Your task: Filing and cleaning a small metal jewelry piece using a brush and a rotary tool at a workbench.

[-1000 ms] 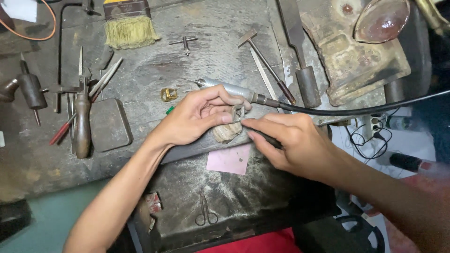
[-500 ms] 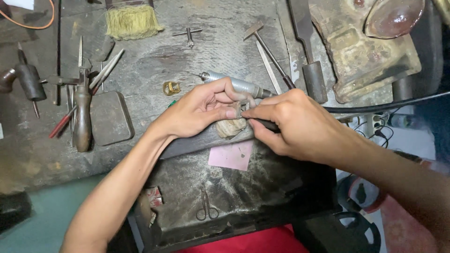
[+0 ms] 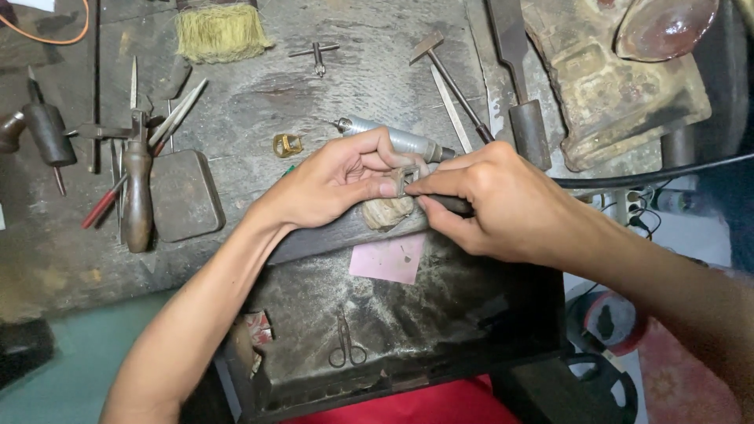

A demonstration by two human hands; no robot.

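A small metal piece point(image 3: 402, 180) sits pinched at the fingertips of the left hand point(image 3: 330, 184), held against a worn peg point(image 3: 389, 210) that juts from the front edge of the bench point(image 3: 314, 94). The right hand point(image 3: 503, 208) is closed round a dark-handled tool point(image 3: 452, 206), its tip touching the piece (the tip itself is too small to make out). Just behind the fingers lies a silvery rotary handpiece point(image 3: 393, 137), its black cable point(image 3: 652, 173) running off to the right.

Below the hands a dark tray point(image 3: 440, 314) hangs under the bench, with a pink paper point(image 3: 386, 257) and small scissors point(image 3: 345, 345) in it. A small gold ring point(image 3: 287, 144) lies near the left hand. Further left are a flat tin point(image 3: 184, 196), a wooden-handled tool point(image 3: 138, 192) and a red pencil point(image 3: 106, 208); a straw brush point(image 3: 221, 31) lies at the top, and a hammer point(image 3: 452, 78) and a file point(image 3: 518, 78) to the right.
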